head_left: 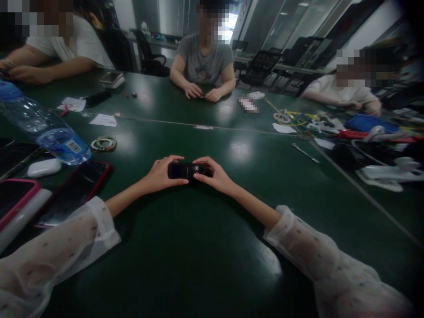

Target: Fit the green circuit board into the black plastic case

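Note:
A small black handheld device [188, 170] lies sideways between my two hands, just over the green table [195, 247]. It has a dark screen on its left part and small white markings near the middle; I cannot make out its exact kind. My left hand [164, 173] grips the left end, thumb along the near edge and fingers behind. Around the right end my right hand [214, 176] is closed, its thumb pressed on the front by the markings. The fingertips behind the device are partly hidden.
To the left are a tilted water bottle [49, 128], a red-edged phone [77, 190], a white earbud case [44, 168] and bracelets [104, 143]. A wrench [305, 153] lies right, near a pile of cables and tools [298, 118]. Several people sit across the table, one [205, 66] straight ahead.

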The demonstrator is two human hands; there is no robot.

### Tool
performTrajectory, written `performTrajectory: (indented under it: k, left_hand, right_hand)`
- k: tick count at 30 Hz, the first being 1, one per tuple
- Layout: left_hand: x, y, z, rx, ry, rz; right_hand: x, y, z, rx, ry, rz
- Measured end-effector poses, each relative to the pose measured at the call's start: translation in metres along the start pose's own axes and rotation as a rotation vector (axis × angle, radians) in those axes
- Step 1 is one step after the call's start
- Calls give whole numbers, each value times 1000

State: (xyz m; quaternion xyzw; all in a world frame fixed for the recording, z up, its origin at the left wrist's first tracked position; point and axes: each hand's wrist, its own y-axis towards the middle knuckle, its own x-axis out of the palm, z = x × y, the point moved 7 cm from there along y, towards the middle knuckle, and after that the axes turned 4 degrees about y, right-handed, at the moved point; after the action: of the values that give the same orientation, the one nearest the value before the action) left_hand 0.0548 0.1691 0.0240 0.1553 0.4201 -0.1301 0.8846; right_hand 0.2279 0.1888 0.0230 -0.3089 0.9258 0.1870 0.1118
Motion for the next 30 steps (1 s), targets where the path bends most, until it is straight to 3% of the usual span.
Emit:
performTrajectory:
  k: [14,19,25,30]
  left_hand:
    - [0,1,-8,-52,-102,33]
    - [0,2,-6,5,-166,24]
    - [4,5,-17,6,-265,74]
    - [6,6,-23,-50,-210,58]
  right_hand:
    - [-2,-1,-6,-99,-205,58]
    - [-3,-1,-4,-81,-184,77]
    - [-7,-1,5,-23,-97,119]
    - [-16,-3,11,20,5,253]
